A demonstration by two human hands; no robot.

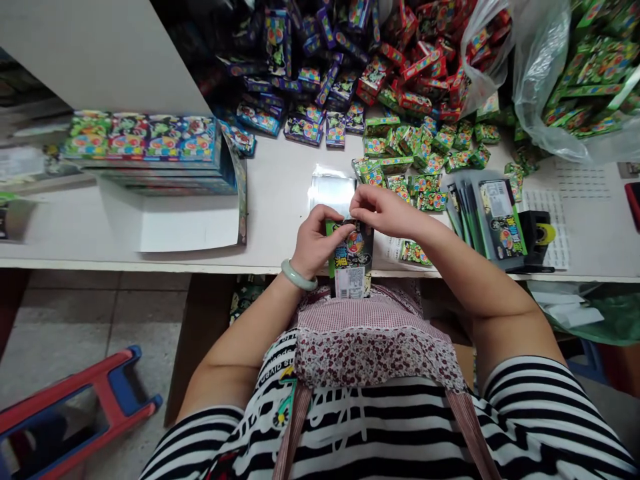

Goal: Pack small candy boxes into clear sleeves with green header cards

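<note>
A flat black-and-green printed package with a white label is upright at the table's front edge, close to my apron. My left hand is closed on its upper left side, the thumb lying across the front. At the package's top edge, my right hand makes a pinch; whatever is between its fingertips is too small to make out. Just behind both hands lies a shiny silver sheet. Small green printed boxes are scattered beyond my right hand, and one small box lies below that wrist.
Purple boxes and red boxes are heaped at the back. A clear plastic bag with green boxes stands right. Similar black packages lean beside a tape dispenser. Left is a white carton holding printed boxes.
</note>
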